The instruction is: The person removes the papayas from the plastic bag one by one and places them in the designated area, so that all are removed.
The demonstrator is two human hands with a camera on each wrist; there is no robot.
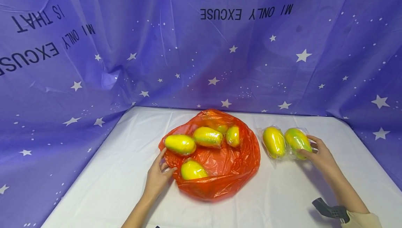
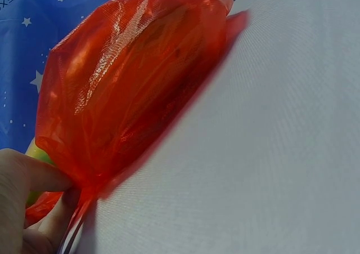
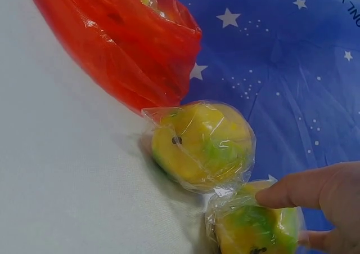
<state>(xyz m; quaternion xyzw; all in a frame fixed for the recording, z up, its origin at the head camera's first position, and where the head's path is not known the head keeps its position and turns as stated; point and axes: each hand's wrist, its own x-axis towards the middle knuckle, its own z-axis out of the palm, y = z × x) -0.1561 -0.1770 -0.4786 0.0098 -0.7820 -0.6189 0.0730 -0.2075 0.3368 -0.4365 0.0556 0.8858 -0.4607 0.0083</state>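
A red plastic bag (image 1: 216,186) lies wide-mouthed on the table, with several yellow-green mangoes (image 1: 208,137) in clear wrapping inside it. My left hand (image 1: 157,177) pinches the bag's left rim between thumb and fingers, close beside two of the mangoes. In the left wrist view the bag (image 2: 135,90) gathers into folds at those fingertips. To the right of the bag, two more wrapped mangoes stand side by side. My right hand (image 1: 321,156) holds the outer mango (image 1: 296,141), thumb on its near side and fingers on its far side. The inner mango (image 3: 205,147) sits between it and the bag.
A white cloth (image 1: 103,186) covers the table. Behind and to both sides hangs a purple-blue curtain (image 1: 188,46) printed with stars and lettering, meeting the table's far edge. A dark strap mount (image 1: 331,210) sits on the right wrist, just above a beige sleeve (image 1: 361,220).
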